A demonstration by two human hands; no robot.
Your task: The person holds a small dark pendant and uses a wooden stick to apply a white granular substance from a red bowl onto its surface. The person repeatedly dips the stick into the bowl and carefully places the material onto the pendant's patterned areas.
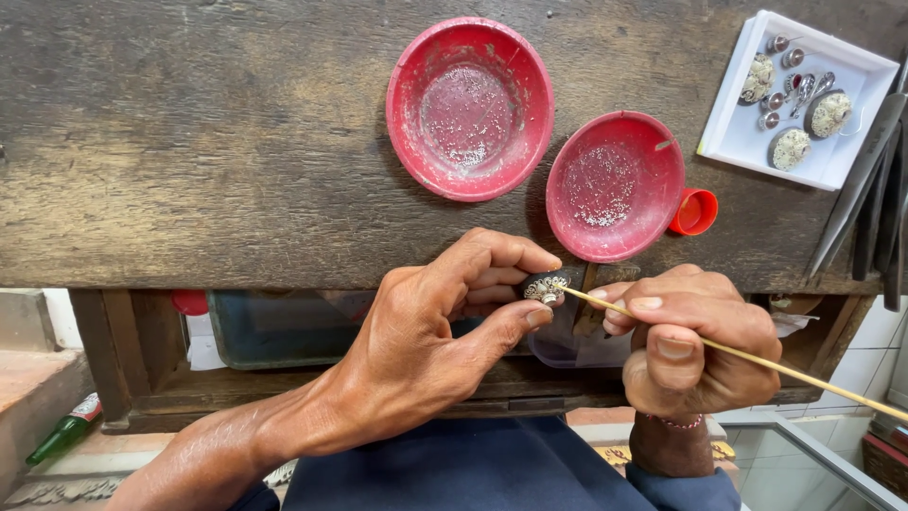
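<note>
My left hand (445, 322) pinches a small round jewellery piece (544, 289), silvery and studded, between thumb and fingers at the front edge of a worn wooden bench (236, 142). My right hand (695, 355) grips a thin wooden stick (757, 361) whose tip touches the piece. Two red bowls sit just beyond on the bench: a larger one (470, 109) and a smaller one (615, 186), both dusted with tiny sparkling grains.
A white tray (799, 95) at the back right holds several round studded pieces and small metal parts. A small red cap (697, 211) lies beside the smaller bowl. Metal tools (870, 180) lean at the right edge. A green bottle (61, 433) lies on the floor at left.
</note>
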